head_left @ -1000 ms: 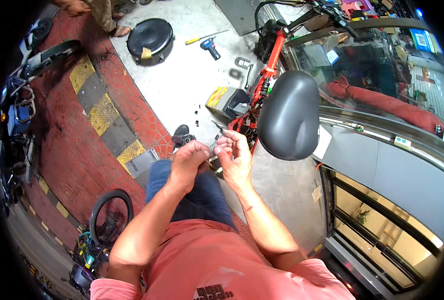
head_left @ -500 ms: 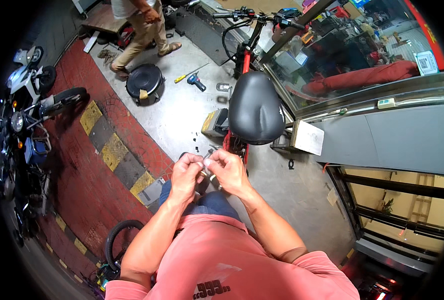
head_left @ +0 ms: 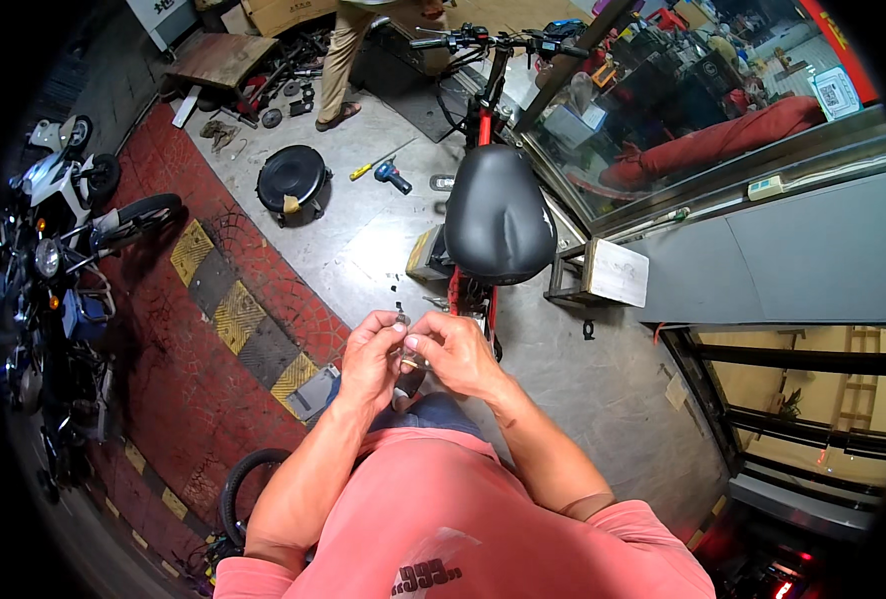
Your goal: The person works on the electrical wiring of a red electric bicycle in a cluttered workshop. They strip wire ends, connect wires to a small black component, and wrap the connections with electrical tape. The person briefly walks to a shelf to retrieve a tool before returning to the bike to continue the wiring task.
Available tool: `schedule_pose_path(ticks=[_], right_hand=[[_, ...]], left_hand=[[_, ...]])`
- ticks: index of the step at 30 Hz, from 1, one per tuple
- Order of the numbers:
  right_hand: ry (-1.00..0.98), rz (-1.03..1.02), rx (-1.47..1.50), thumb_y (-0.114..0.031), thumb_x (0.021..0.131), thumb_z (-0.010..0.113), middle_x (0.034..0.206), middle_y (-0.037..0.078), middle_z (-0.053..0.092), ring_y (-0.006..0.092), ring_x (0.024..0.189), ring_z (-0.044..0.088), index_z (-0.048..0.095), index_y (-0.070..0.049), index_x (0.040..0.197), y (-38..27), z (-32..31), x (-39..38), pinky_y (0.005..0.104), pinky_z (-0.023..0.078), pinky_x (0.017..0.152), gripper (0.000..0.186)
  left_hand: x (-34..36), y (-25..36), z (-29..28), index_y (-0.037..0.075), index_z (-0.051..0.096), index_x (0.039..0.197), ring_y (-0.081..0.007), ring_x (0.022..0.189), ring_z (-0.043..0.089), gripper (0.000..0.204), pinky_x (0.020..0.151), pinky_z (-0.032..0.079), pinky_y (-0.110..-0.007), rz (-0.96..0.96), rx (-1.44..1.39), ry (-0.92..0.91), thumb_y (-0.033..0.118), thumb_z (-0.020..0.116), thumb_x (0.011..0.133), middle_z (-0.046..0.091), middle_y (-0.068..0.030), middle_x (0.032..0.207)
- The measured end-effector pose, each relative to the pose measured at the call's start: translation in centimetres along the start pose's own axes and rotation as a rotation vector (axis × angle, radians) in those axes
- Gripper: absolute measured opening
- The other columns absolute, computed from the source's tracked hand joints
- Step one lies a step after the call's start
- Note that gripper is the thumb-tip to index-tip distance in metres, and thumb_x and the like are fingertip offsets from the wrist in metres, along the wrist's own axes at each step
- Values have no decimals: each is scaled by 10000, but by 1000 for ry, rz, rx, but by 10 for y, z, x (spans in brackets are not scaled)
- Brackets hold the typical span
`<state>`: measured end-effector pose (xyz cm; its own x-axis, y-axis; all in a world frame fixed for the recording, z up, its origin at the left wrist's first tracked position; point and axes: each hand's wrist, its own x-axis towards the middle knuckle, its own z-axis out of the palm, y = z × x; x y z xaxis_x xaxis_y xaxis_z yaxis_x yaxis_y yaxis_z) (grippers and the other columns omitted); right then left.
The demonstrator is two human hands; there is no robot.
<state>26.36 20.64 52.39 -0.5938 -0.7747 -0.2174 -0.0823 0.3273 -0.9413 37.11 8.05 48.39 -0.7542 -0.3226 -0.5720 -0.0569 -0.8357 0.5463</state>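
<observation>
My left hand (head_left: 371,354) and my right hand (head_left: 451,354) are close together at chest height, fingertips pinched on a small part (head_left: 402,320), too small and covered to make out. A short pale metallic piece (head_left: 414,362) shows just below the fingers. Beyond my hands stands a red bicycle (head_left: 485,128) with a black saddle (head_left: 500,215), beside a box (head_left: 426,254) on the floor.
A black round stool (head_left: 291,180), yellow screwdriver (head_left: 367,170) and blue drill (head_left: 392,178) are ahead. Motorbikes (head_left: 48,258) line the left. A wooden stool (head_left: 612,272) and glass front (head_left: 682,120) are right. A person's legs (head_left: 343,70) show at the back near a wooden cart (head_left: 213,62).
My head view has tilted up, showing more floor ahead. The other person has moved away toward the back. My fingers have drawn closer together.
</observation>
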Motion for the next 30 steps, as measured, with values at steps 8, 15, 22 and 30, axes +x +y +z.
schedule_pose_path(ticks=[8,15,22,30], right_hand=[[114,-73,48,-126,939,690,734,73,671,88,638,603,672,18,916,19,2,-5,280,489,570,147],[116,23,-73,-266,976,651,682,109,615,183,596,591,639,-2,853,4,-9,-6,380,440,559,292],[131,-252,-406,-251,987,590,755,203,596,418,684,591,544,1,804,-3,6,-7,493,442,624,315],[103,-187,-212,-156,957,618,787,177,623,374,730,629,571,11,841,4,12,-14,450,477,651,208]], left_hand=[[-11,11,14,73,587,1072,-127,737,623,100,531,522,-270,7,18,7,86,616,977,620,-29,851],[-9,19,14,49,602,1054,-125,732,622,100,540,519,-274,35,92,17,80,630,963,635,-34,841],[-15,23,17,44,601,1056,-143,760,631,108,575,530,-297,-16,40,25,58,605,949,637,-47,860],[-16,19,0,81,589,1035,-181,788,613,123,674,505,-403,-196,-140,-14,132,590,923,630,-43,852]])
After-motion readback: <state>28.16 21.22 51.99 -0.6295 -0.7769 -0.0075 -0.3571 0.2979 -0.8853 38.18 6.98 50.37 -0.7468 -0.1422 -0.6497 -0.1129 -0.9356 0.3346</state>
